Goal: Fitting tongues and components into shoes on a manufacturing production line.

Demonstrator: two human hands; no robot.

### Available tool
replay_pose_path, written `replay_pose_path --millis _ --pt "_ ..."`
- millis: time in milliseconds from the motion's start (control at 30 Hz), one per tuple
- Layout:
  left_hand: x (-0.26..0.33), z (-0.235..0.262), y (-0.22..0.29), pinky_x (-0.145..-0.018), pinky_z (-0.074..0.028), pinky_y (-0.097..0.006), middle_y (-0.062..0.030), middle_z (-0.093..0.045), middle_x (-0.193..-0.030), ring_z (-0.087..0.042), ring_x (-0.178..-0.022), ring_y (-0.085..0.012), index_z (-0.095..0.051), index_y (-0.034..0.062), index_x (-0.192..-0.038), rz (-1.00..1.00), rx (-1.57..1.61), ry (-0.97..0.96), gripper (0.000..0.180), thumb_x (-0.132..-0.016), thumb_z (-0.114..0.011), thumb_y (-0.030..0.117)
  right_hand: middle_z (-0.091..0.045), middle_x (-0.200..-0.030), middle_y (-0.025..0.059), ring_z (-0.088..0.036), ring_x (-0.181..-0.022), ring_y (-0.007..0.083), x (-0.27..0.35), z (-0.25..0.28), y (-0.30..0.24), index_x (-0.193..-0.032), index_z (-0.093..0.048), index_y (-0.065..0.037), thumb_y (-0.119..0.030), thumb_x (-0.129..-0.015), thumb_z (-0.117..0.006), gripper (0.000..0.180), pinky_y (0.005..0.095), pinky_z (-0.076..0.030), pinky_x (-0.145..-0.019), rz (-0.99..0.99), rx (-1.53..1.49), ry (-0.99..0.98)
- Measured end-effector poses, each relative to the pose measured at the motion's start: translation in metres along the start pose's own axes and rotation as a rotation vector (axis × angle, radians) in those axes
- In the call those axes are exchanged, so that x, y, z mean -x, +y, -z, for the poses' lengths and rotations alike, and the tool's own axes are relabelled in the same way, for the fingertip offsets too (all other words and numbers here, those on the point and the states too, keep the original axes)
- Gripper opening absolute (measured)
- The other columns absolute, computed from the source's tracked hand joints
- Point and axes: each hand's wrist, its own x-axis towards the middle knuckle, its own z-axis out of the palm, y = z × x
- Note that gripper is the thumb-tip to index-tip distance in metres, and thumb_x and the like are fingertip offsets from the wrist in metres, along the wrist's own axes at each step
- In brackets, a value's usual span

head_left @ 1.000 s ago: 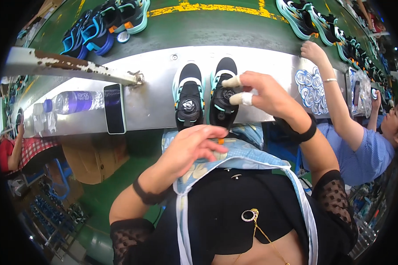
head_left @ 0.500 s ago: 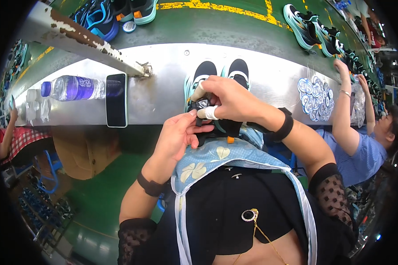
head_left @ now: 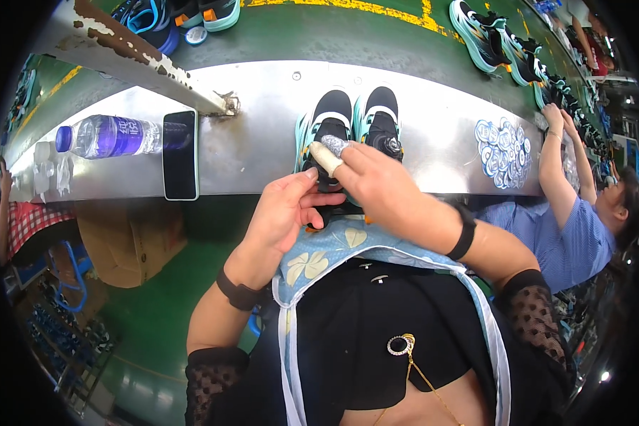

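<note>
Two black-and-mint sneakers stand side by side before me, the left sneaker (head_left: 331,105) and the right sneaker (head_left: 380,103), toes pointing away. My left hand (head_left: 280,209) is at the near end of the left sneaker, its thumb and bent fingers closed on the dark upper. From the right, my right hand (head_left: 376,177) reaches over the same shoe, fingers bent together onto its upper. A beige cover wraps one right fingertip; a silvery patch beside it is too blurred to identify. My right palm hides part of the right sneaker.
Left on the metal bench (head_left: 263,142) are a water bottle (head_left: 113,136) and a phone (head_left: 181,156) below a rusty post (head_left: 156,67). Round blue-white discs (head_left: 503,153) lie to the right, near a co-worker (head_left: 568,234). More sneakers (head_left: 476,35) line the green surface beyond.
My right hand has turned over and its fingers have moved from pinching a small black part to lying across the left sneaker. My left hand stays nearly in place.
</note>
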Motion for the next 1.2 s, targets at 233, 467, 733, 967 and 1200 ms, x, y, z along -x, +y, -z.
replay_pose_path --millis 233,467,733,967,1200 --pt "0.013 -0.011 0.005 -0.060 -0.055 -0.030 -0.0161 -0.066 -0.103 -0.069 -0.093 -0.0256 -0.059 -0.0080 -0.113 -0.054 -0.058 -0.003 0.035 -0.101 -0.051 0.024 -0.054 -0.088 0.0108 -0.056 -0.082 0.0302 0.005 0.019 0.009 -0.133 -0.058 -0.010 -0.004 -0.084 -0.066 0.050 0.0386 -0.047 -0.073 -0.080 -0.203 0.118" --pt "0.047 -0.025 0.012 -0.083 -0.049 -0.035 -0.0136 -0.063 -0.107 -0.061 -0.098 -0.0271 -0.059 0.0054 -0.128 -0.551 -1.256 0.016 0.036 -0.092 -0.059 0.012 -0.064 -0.085 0.0086 -0.058 -0.074 0.0160 0.059 0.045 0.082 -0.127 -0.064 -0.013 -0.013 -0.094 -0.062 0.034 0.0292 -0.047 -0.070 -0.505 -0.352 0.165" --pt "-0.002 -0.058 -0.009 -0.087 -0.045 -0.048 -0.0191 -0.062 -0.107 -0.056 -0.100 -0.0387 -0.065 0.0156 -0.122 -0.579 -1.889 -0.062 0.048 -0.081 -0.073 0.038 -0.062 -0.087 0.0025 -0.056 -0.079 0.0095 0.068 0.021 0.055 -0.139 -0.054 -0.015 -0.007 -0.091 -0.062 0.050 0.0278 -0.046 -0.070 -0.471 -0.385 0.121" --pt "-0.040 -0.059 0.137 -0.066 -0.051 -0.030 -0.0110 -0.068 -0.080 -0.064 -0.069 -0.0167 -0.070 0.0043 -0.101 -0.391 -1.345 -0.050 0.036 -0.089 -0.067 0.039 -0.063 -0.087 -0.0002 -0.053 -0.078 0.0086 0.089 0.073 0.127 -0.131 -0.062 -0.012 -0.012 -0.094 -0.061 0.036 0.0247 -0.046 -0.071 -0.651 -0.410 0.046" --pt "-0.158 -0.010 0.164 -0.086 -0.046 -0.044 -0.0180 -0.065 -0.105 -0.060 -0.101 -0.0345 -0.067 0.0061 -0.111 -1.044 -1.754 0.505 0.035 -0.089 -0.066 0.033 -0.069 -0.104 0.0066 -0.055 -0.077 0.0113 0.083 0.144 0.226 -0.133 -0.059 -0.010 -0.012 -0.091 -0.064 0.042 0.0279 -0.048 -0.073 -0.726 -0.093 0.327"
